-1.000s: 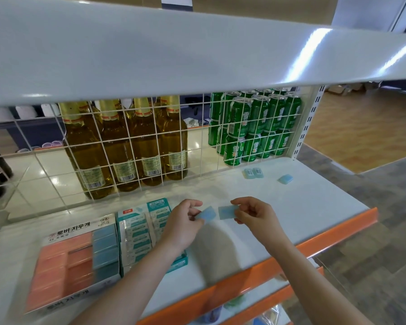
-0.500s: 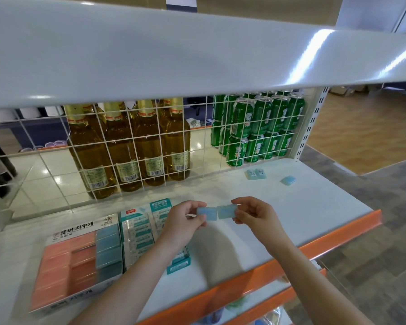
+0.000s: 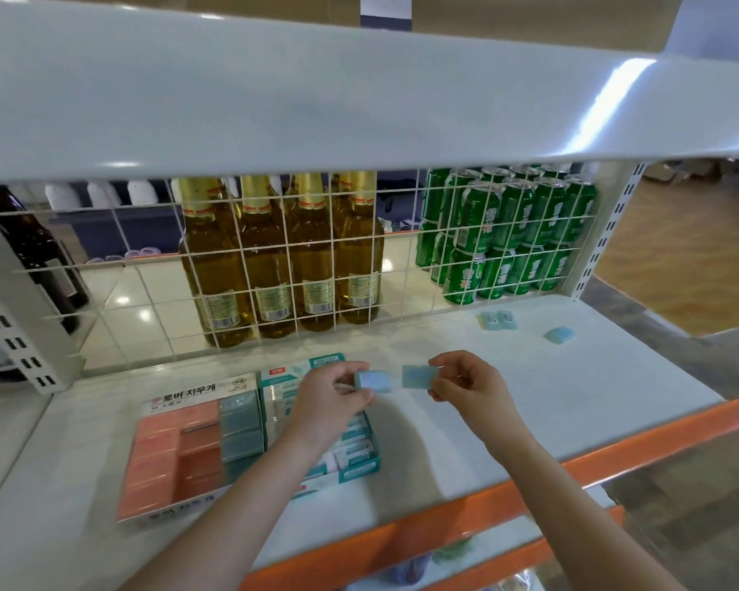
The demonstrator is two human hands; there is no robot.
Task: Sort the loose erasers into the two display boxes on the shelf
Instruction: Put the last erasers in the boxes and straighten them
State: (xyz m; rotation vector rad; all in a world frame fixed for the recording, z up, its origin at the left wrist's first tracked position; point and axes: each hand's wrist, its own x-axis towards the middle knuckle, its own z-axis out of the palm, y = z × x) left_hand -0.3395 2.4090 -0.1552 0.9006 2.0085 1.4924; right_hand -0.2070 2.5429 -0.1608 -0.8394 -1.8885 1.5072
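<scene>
The left forearm covers part of the teal display box (image 3: 359,452), so its contents read only as white-and-teal wrapped erasers in rows. The left hand (image 3: 329,403) pinches a pale blue eraser (image 3: 373,380) and the right hand (image 3: 470,388) pinches a second blue eraser (image 3: 419,376), the two held just beside each other above the shelf (image 3: 572,403), while three loose erasers (image 3: 496,320) lie well apart near the wire grid. Left of the teal box, touching it, the pink-and-blue display box (image 3: 188,454) holds pink erasers and a column of blue ones.
</scene>
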